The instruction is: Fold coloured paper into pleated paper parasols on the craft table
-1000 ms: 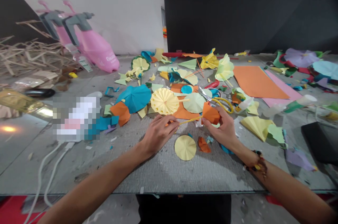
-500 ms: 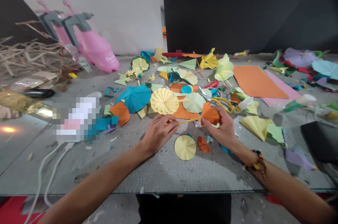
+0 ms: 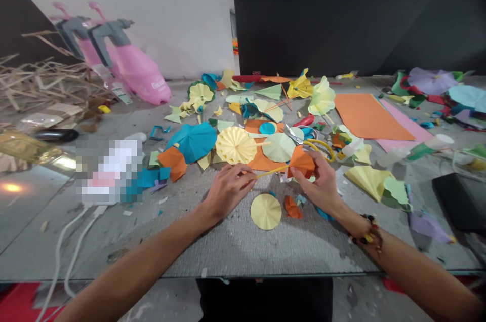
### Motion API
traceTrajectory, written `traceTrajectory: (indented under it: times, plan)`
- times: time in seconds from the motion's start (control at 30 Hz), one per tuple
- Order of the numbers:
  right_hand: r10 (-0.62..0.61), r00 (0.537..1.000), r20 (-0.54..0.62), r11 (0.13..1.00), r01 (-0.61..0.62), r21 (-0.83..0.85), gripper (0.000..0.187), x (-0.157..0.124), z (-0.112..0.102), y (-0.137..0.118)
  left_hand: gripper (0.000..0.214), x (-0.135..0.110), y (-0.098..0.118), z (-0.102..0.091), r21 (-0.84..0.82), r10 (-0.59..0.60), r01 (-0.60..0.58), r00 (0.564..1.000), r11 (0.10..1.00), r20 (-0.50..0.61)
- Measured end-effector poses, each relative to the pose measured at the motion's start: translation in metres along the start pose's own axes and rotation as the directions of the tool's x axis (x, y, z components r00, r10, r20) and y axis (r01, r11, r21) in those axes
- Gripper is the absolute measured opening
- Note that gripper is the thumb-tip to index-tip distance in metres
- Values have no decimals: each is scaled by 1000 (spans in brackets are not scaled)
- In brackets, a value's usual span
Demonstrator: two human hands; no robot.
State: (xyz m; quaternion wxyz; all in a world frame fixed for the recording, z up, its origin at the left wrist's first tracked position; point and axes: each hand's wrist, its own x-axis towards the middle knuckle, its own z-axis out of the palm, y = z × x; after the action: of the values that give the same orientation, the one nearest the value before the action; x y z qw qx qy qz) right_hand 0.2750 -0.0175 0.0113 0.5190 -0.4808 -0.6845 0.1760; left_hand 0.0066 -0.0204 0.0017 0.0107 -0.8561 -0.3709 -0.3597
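Observation:
Between my hands runs a thin yellow stick (image 3: 272, 172). My left hand (image 3: 231, 188) pinches its left end with closed fingers. Closed around a folded orange paper piece (image 3: 301, 161) at the other end is my right hand (image 3: 319, 180), its thumb in front. How the stick meets the paper is hidden by the folds and fingers. Just below on the table lies a creased pale yellow paper circle (image 3: 266, 211), with a small orange scrap (image 3: 293, 207) beside it. Behind my hands rest a pleated yellow paper disc (image 3: 236, 145) and a pale green paper circle (image 3: 279, 147).
Scissors with yellow handles (image 3: 319, 151) lie just behind my right hand. Orange sheets (image 3: 372, 117) are stacked to the right, near a black device (image 3: 461, 200). Pink spray bottles (image 3: 138, 74) and a bundle of thin wooden strips (image 3: 34, 81) stand at left. Paper scraps cover much of the table.
The orange paper has tilted slightly in my right hand, and the stick's right end sits a touch higher. Otherwise both hands keep their places.

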Motion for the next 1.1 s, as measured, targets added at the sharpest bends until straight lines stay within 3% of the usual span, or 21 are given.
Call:
traceTrajectory:
  times: [0.07,0.13,0.23,0.33,0.43,0.6,0.73,0.9,1.0,1.1]
  plan:
    - [4,1000,-6,1000,-4,-2,30,-1,0,0,9,1,1,1,-127,-99,96,995,987,-13]
    - [3,1000,-13,1000,-3,-3,30,-1,0,0,12,4,2,2,-344,-277,259,961,903,-3]
    - [-8,1000,-16,1000,8,-14,31,-1,0,-1,29,9,0,5,-641,-512,466,849,610,129]
    - [-20,1000,-18,999,20,-41,31,0,0,-1,36,13,-5,7,-771,-587,530,767,353,258]
    - [-10,1000,-1,999,10,-43,30,-1,0,-1,43,14,-10,9,-807,-622,537,726,247,293]
    - [-35,999,2,998,35,-60,31,-1,-1,0,43,12,-15,10,-787,-631,540,730,298,262]
    - [-127,992,-27,984,122,-130,29,0,-1,-1,37,10,-11,9,-760,-578,517,782,393,232]
    - [-166,986,19,952,166,-256,42,2,0,-3,26,6,0,7,-609,-433,444,884,657,178]
    - [-213,974,78,940,226,-255,39,2,-2,-8,16,3,6,6,-486,-292,314,949,816,121]
    - [-309,946,93,934,320,-157,30,1,-4,-14,15,0,7,6,-370,-138,155,988,916,72]
